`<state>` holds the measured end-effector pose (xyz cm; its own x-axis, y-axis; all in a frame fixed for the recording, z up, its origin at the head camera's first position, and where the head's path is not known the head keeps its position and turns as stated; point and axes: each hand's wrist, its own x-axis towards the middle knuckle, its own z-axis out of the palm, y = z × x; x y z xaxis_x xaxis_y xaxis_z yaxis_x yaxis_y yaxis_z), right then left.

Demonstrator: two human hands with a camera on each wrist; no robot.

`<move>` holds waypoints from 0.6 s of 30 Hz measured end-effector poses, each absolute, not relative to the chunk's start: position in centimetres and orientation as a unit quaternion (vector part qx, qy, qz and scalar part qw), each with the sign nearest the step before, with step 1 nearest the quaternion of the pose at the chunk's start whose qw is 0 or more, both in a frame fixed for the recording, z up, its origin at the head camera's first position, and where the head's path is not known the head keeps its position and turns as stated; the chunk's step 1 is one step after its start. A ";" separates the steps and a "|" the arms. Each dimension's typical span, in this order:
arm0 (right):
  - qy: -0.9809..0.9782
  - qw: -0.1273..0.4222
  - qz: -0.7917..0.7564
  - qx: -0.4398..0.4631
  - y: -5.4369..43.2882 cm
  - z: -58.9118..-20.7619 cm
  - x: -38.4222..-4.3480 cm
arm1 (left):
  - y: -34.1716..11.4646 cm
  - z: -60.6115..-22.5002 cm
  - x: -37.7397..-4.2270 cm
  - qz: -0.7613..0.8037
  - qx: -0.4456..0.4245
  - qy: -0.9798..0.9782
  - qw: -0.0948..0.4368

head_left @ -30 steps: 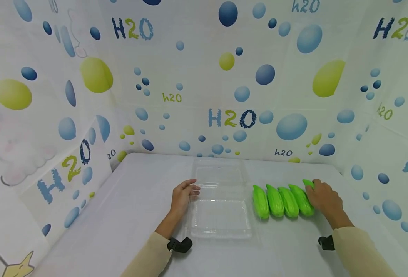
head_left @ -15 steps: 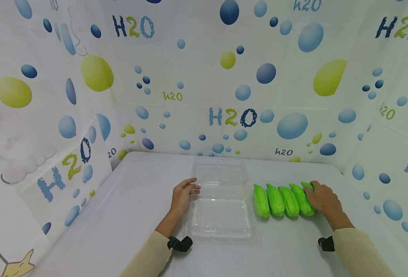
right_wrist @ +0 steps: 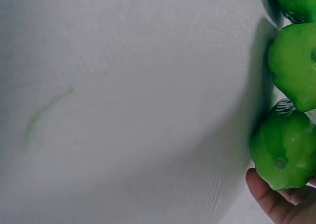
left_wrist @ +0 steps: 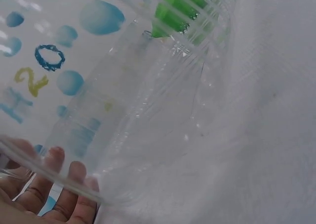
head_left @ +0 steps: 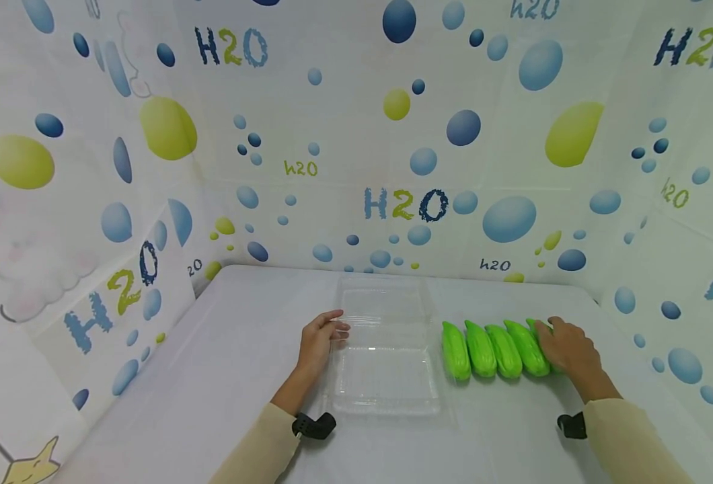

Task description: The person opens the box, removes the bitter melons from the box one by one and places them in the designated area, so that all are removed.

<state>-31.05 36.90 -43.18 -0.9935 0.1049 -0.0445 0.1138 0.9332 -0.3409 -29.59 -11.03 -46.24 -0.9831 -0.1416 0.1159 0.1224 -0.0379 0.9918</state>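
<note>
My left hand [head_left: 318, 343] is at the left side of a clear plastic box [head_left: 387, 410], whose lid [head_left: 383, 306] lies folded back behind it. In the left wrist view its fingers [left_wrist: 66, 204] are loosely bent and show through the plastic edge. On the right, my right hand [head_left: 571, 349] holds the rightmost green gourd-like vegetable [right_wrist: 284, 152], thumb against its side in the right wrist view. Most of that vegetable is hidden by the hand in the head view. Several matching ridged vegetables [head_left: 480, 349], pointed ends away from me, form a close row beside it.
Everything stands on a white-covered table [head_left: 223, 376]. A printed curtain [head_left: 332, 134] with blue and green dots rises behind the table and along both sides. Each wrist bears a black camera strap [head_left: 314, 426].
The rightmost vegetable has shifted slightly left against the row, with my right hand turning a little around it. My left hand and the box stay where they were.
</note>
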 end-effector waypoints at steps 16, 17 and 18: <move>0.981 -0.106 -0.130 0.099 36.1 -43.0 -30.6 | -11.4 -45.2 -29.7 -0.697 0.026 -0.711 0.090; 0.980 -0.117 -0.128 0.095 35.8 -42.9 -30.6 | -11.7 -45.0 -29.7 -0.685 0.032 -0.722 0.091; 0.979 -0.127 -0.128 0.090 35.4 -42.7 -30.6 | -12.1 -44.7 -29.8 -0.671 0.038 -0.735 0.090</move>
